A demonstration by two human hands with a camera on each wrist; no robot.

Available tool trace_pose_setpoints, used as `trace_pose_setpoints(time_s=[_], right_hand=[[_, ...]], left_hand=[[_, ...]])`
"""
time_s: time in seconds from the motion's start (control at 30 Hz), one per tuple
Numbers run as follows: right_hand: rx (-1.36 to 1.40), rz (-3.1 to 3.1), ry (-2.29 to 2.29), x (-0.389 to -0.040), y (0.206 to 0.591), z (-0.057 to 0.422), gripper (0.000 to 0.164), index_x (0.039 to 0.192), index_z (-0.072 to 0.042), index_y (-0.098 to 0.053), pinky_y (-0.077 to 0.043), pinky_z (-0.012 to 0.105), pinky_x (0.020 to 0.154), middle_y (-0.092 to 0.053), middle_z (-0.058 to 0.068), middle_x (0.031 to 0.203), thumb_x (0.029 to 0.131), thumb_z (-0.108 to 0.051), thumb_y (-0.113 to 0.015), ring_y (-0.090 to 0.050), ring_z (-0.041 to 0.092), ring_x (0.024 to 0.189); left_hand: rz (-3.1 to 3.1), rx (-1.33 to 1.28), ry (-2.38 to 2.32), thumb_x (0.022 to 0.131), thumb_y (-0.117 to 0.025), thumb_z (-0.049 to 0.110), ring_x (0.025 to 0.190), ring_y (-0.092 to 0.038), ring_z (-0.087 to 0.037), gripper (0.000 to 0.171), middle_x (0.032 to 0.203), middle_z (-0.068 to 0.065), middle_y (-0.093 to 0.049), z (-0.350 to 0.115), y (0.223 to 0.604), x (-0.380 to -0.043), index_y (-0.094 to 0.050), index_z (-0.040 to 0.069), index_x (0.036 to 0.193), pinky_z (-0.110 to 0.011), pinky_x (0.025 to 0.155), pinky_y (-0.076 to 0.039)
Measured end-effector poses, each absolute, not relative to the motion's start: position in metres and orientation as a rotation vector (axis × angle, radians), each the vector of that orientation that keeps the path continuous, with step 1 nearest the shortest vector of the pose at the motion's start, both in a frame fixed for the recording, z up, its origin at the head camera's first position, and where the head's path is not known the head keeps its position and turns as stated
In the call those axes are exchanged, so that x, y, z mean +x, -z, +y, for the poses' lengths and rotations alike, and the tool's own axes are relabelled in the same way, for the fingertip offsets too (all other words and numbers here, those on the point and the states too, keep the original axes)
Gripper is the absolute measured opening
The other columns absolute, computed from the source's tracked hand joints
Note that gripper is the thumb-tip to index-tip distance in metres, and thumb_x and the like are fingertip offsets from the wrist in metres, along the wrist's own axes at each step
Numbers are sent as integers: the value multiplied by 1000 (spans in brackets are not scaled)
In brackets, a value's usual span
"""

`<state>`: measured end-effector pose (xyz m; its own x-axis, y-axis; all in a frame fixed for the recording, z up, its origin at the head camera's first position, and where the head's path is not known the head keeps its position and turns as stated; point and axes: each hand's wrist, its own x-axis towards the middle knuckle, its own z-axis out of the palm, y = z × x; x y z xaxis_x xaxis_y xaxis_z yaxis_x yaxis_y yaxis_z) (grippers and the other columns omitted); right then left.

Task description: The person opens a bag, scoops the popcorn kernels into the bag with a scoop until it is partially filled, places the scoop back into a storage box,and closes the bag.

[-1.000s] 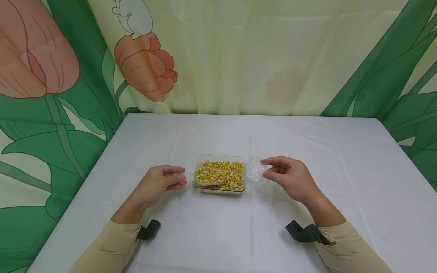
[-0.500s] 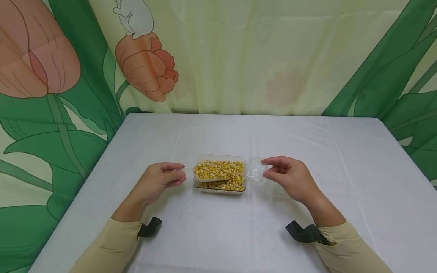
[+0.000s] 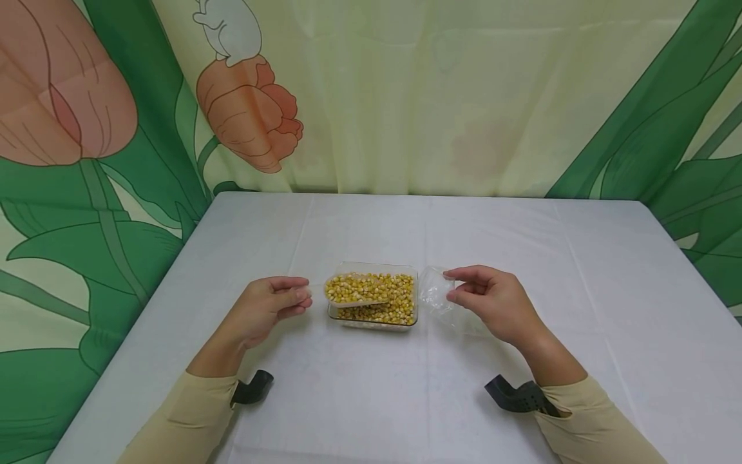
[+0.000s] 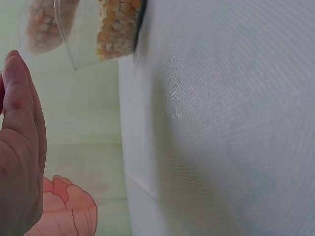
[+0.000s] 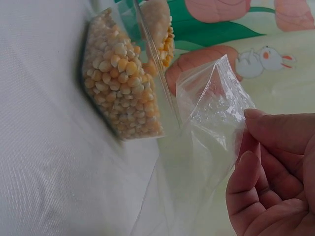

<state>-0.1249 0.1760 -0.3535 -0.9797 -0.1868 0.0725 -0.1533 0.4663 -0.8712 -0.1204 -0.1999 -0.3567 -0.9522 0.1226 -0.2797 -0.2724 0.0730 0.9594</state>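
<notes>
My left hand (image 3: 272, 306) pinches the clear handle of a small scoop (image 3: 355, 305) piled with yellow corn kernels (image 3: 356, 288). The scoop is raised at the left end of a clear rectangular container (image 3: 377, 325) holding more kernels. In the left wrist view, its rounded end (image 4: 43, 46) shows above the container's rim. On the container's other side, my right hand (image 3: 489, 299) pinches the edge of a crinkled clear plastic bag (image 3: 436, 290) between thumb and fingers. The bag (image 5: 202, 113) hangs with its mouth side near the container in the right wrist view.
A white cloth covers the table (image 3: 371, 393), with the container near its middle. Behind stands a curtain (image 3: 417, 96) printed with flowers and a rabbit. Black wrist mounts (image 3: 253, 388) stick out from both sleeves.
The scoop has come up out of the kernels with a heaped load, then shifted slightly left with my left hand. My right hand and the bag have stayed in place.
</notes>
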Motion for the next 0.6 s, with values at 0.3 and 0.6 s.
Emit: trace_pose_setpoints(time_s=[0.3, 0.6], right_hand=[[-310, 2677, 1558, -125, 352, 175, 31, 118, -3, -72, -50, 23, 63, -69, 6, 86, 88, -7, -78, -61, 19, 77], [-290, 2669, 1550, -125, 351, 174, 31, 118, -3, -72, -50, 23, 62, -69, 6, 87, 87, -6, -78, -61, 20, 78]], left_hand=[[2021, -137, -2002, 100, -60, 2, 86, -70, -9, 44, 104, -14, -67, -201, 361, -120, -43, -20, 134, -25, 82, -56], [1952, -129, -2052, 101, -59, 2, 86, -70, -9, 45, 101, -10, -68, -199, 357, -119, -41, -20, 136, -24, 82, -56]])
